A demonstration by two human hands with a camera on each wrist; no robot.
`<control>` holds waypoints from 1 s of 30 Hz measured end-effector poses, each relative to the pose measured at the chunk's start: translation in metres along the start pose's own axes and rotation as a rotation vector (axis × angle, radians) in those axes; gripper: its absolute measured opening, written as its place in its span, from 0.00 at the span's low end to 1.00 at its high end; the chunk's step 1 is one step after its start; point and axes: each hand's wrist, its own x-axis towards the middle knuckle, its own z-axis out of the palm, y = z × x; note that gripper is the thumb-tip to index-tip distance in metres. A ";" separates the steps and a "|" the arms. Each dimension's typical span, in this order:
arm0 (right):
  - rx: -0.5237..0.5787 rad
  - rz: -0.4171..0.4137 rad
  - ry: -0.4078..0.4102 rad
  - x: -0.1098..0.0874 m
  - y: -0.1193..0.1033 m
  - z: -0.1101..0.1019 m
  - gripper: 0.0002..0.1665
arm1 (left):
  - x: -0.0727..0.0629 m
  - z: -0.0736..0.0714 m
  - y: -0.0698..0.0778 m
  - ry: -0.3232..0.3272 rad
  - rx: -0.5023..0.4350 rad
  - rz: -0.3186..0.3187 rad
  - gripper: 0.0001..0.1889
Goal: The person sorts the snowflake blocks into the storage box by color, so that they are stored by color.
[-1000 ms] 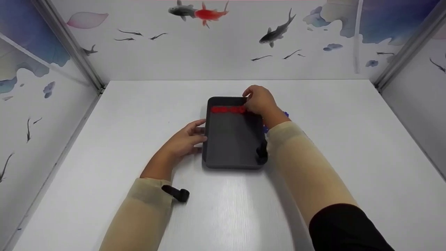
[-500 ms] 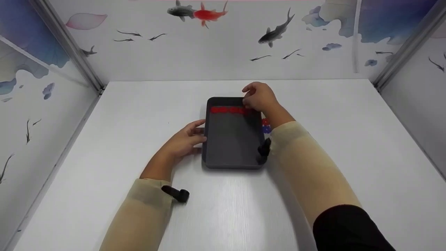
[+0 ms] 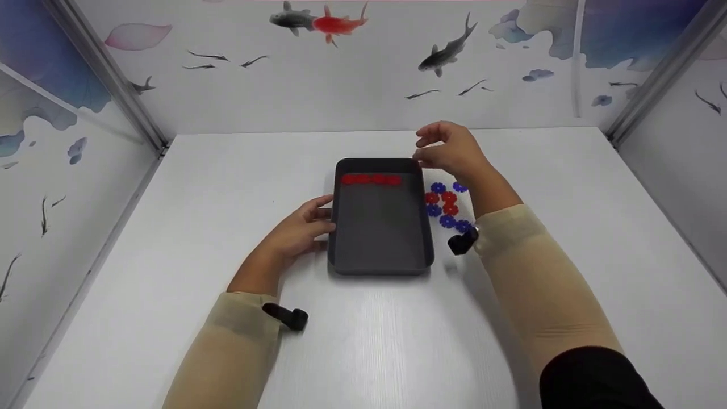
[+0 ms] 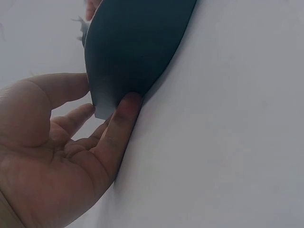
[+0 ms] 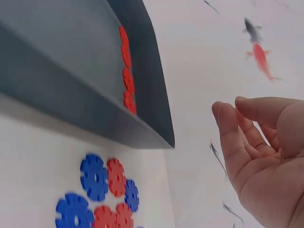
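Note:
A dark grey rectangular tray (image 3: pixel 380 233) lies on the white table. Along its far end, inside, several red notched snowflake discs (image 3: pixel 377 179) form a row. My left hand (image 3: pixel 300 228) touches the outer left wall of the tray, its fingers extended; in the left wrist view the fingertips (image 4: pixel 129 102) rest against the tray's side. My right hand (image 3: pixel 454 149) hovers by the tray's far right corner, fingers loosely bent, holding nothing in the right wrist view. Loose blue discs (image 3: pixel 447 221) and red discs (image 3: pixel 449 197) lie right of the tray, partly hidden by the right wrist.
Printed panels with fish enclose the table at the back wall (image 3: pixel 363 91) and on both sides. A black wrist camera (image 3: pixel 463 241) sticks out from the right sleeve over the table, and another (image 3: pixel 289 316) from the left sleeve.
My right hand has lifted out of the tray and moved right and away, uncovering the right end of the red row and the loose discs. The left hand has stayed still.

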 end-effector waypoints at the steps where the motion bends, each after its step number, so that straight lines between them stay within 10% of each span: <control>1: 0.000 -0.003 0.000 -0.002 0.002 -0.004 0.22 | 0.000 0.000 0.000 -0.001 -0.001 0.002 0.38; 30: -0.104 0.187 -0.005 -0.027 0.080 -0.053 0.29 | -0.002 0.000 0.001 -0.020 -0.026 0.004 0.38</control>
